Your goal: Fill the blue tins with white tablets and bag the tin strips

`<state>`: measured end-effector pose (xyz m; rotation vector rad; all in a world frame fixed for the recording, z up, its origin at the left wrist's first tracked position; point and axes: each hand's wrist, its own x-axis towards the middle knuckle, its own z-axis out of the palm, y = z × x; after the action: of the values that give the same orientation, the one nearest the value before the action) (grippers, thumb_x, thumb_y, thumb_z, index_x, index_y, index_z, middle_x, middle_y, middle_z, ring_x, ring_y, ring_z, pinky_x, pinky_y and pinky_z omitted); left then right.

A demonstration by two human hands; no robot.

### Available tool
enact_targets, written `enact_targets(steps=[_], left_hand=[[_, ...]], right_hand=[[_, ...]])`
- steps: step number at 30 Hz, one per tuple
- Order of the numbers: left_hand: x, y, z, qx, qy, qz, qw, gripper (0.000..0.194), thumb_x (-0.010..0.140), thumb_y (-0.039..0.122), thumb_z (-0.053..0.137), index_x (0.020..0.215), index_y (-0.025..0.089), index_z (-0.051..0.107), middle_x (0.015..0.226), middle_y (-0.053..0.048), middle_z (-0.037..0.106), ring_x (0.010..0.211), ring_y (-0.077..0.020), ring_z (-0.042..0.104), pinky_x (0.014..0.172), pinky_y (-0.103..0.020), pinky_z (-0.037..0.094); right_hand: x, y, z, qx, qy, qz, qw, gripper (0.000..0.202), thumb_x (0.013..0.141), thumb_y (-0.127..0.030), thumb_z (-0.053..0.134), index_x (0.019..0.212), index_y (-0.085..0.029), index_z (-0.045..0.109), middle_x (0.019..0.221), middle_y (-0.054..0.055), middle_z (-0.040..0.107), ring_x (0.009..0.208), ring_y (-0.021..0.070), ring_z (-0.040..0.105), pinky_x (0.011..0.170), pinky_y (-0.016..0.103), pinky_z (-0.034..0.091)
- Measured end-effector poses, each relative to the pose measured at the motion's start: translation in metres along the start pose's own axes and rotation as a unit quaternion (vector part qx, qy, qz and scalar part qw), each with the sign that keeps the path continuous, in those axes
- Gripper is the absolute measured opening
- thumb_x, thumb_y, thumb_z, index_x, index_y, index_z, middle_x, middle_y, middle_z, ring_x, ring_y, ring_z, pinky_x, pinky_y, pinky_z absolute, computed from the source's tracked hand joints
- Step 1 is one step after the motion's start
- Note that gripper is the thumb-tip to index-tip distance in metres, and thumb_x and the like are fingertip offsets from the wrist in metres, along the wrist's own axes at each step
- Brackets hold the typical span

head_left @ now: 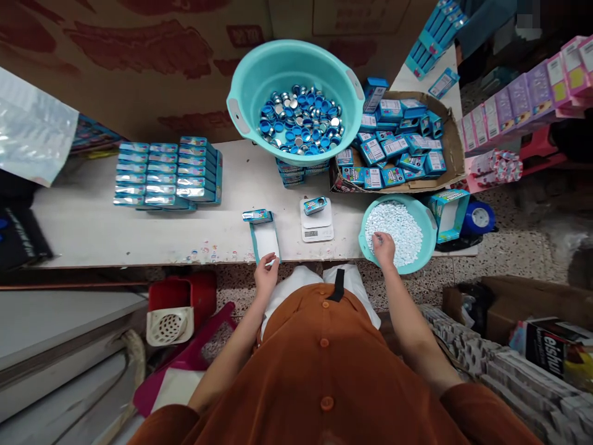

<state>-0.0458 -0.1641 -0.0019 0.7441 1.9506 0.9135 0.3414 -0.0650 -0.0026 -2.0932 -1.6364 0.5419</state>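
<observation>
Over at the bench (222,241), the right hand (384,249) dips bunched, narrow fingers into the small basin (431,238) of white pellets (404,225), near the front right corner. The left hand (267,275) touches the open carton (265,240) at the front edge; I can't tell how firmly it grips. Between them, a scale (317,231) bears a small blue box (315,206).

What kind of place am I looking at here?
Probably a small packing workshop: a white digital scale, a teal plastic bowl of white pellets and stacked blue cartons share one bench.
</observation>
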Motion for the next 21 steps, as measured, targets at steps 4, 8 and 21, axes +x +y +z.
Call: enact_targets(steps=[4, 8, 21], left_hand=[[0.000, 0.003, 0.003, -0.005, -0.003, -0.003, 1.000, 0.037, 0.077, 0.042, 0.060, 0.104, 0.017, 0.062, 0.104, -0.012, 0.066, 0.098, -0.0227, 0.062, 0.085, -0.037, 0.047], [-0.001, 0.005, 0.006, -0.005, -0.008, 0.000, 1.000, 0.038, 0.076, 0.043, 0.060, 0.104, 0.018, 0.062, 0.104, -0.012, 0.066, 0.097, -0.0228, 0.062, 0.085, -0.037, 0.047], [0.033, 0.062, 0.051, 0.117, -0.024, 0.213, 0.970, 0.055, 0.073, 0.037, 0.067, 0.123, 0.020, 0.050, 0.120, -0.013, 0.055, 0.121, -0.0301, 0.044, 0.105, -0.045, 0.031]], right_hand=[[-0.001, -0.001, -0.001, -0.008, -0.015, -0.013, 1.000, 0.024, 0.080, -0.032, 0.049, 0.091, -0.017, 0.065, 0.091, 0.011, 0.062, 0.089, 0.0229, 0.055, 0.087, 0.039, 0.043], [0.000, -0.002, -0.004, -0.006, -0.032, -0.010, 0.999, 0.026, 0.080, -0.033, 0.050, 0.094, -0.017, 0.064, 0.094, 0.012, 0.062, 0.088, 0.0235, 0.056, 0.084, 0.039, 0.044], [-0.007, 0.000, -0.012, 0.023, 0.005, -0.027, 0.999, 0.026, 0.084, -0.034, 0.045, 0.093, -0.018, 0.064, 0.098, 0.012, 0.060, 0.098, 0.0243, 0.055, 0.091, 0.040, 0.044]])
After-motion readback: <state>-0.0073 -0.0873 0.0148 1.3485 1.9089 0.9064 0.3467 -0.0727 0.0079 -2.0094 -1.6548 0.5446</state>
